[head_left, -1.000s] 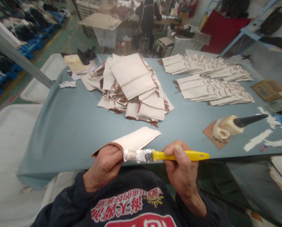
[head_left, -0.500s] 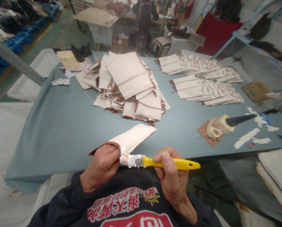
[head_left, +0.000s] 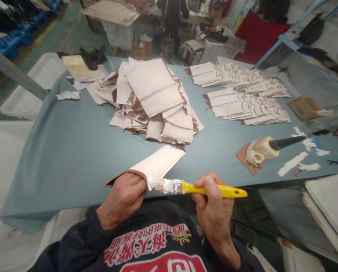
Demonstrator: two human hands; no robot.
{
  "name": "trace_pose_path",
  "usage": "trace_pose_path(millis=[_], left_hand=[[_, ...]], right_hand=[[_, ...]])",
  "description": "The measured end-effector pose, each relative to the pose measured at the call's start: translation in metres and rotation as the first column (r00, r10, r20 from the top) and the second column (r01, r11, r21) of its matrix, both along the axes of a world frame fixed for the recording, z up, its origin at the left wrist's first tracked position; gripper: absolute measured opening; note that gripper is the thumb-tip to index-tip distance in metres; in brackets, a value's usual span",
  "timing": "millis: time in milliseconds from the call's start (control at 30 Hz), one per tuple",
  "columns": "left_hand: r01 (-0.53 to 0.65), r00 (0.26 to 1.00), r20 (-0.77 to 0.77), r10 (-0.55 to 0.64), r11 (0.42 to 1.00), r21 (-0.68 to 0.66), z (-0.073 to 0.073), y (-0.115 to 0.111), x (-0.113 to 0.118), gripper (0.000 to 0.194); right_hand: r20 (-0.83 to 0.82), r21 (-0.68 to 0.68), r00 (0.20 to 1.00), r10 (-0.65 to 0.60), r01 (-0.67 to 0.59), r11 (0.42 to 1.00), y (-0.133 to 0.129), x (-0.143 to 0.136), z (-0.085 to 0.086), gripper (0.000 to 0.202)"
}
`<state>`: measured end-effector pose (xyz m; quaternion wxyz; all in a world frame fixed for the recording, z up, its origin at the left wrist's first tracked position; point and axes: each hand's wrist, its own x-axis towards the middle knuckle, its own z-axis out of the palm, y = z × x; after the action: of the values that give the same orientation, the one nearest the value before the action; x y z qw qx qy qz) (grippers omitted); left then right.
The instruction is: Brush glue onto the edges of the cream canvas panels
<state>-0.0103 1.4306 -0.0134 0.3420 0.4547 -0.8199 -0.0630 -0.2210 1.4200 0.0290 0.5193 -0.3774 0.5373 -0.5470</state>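
My left hand (head_left: 125, 196) is closed on a cream fabric piece (head_left: 157, 160) with brown edging, held at the table's front edge with its far end toward the pile. In my right hand (head_left: 214, 202) is a paintbrush with a yellow handle (head_left: 231, 191). White paste coats its ferrule and bristles (head_left: 160, 184). The bristle tips meet the fabric piece's near corner, right beside my left fingers. Behind it lies a loose pile of similar cream pieces (head_left: 157, 88) with brown trim.
Two rows of overlapping cream pieces (head_left: 228, 104) lie at the back right. A bottle with a black nozzle (head_left: 262, 151) rests on a brown square, near white scraps (head_left: 292, 163). A small carton (head_left: 303, 107) stands farther right. Someone (head_left: 171, 22) is in the background.
My right hand has moved right and slightly up with the paintbrush, drawing the bristles back toward the corner of the fabric piece. My left hand keeps its hold, nearly still.
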Motion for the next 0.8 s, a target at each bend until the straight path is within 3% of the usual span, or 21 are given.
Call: trace_pose_path(millis=[67,200,267,367,500,567,667,800], left_hand=[[0.003,1.0,-0.008,-0.003,1.0,0.0,0.0,-0.001,0.0,0.025],[0.022,0.999,-0.042,-0.021,1.0,0.021,0.001,-0.004,0.002,0.028],[0.013,0.998,-0.054,-0.011,0.999,0.036,0.001,-0.005,0.003,0.028],[-0.024,0.996,-0.078,0.029,0.997,0.068,0.0,-0.005,0.002,0.027],[-0.095,0.958,-0.243,0.153,0.967,0.235,0.002,-0.005,-0.002,0.025],[-0.109,0.908,-0.329,0.259,0.905,0.41,0.008,-0.006,-0.003,0.023],[-0.107,0.805,-0.39,0.446,0.757,0.644,0.026,-0.012,-0.001,0.018],[0.09,0.623,-0.53,0.575,0.621,0.779,0.056,-0.019,0.003,0.02]], right_hand=[[0.005,-0.008,1.0,-0.026,0.027,1.0,-0.003,0.0,-0.002,0.037],[0.043,0.019,0.993,0.111,-0.112,0.994,-0.007,0.005,-0.005,0.039],[0.071,0.018,0.99,0.119,-0.121,0.992,-0.012,0.008,-0.007,0.039],[0.117,0.009,0.991,0.06,-0.061,0.998,-0.025,0.013,-0.012,0.037],[0.2,0.034,0.963,0.178,-0.189,0.981,-0.037,0.02,-0.017,0.038],[0.218,0.036,0.955,0.204,-0.216,0.976,-0.039,0.02,-0.016,0.039],[0.219,0.013,0.962,0.164,-0.171,0.985,-0.043,0.014,-0.009,0.038],[0.231,-0.127,0.966,0.115,-0.087,0.988,-0.052,0.007,0.005,0.035]])
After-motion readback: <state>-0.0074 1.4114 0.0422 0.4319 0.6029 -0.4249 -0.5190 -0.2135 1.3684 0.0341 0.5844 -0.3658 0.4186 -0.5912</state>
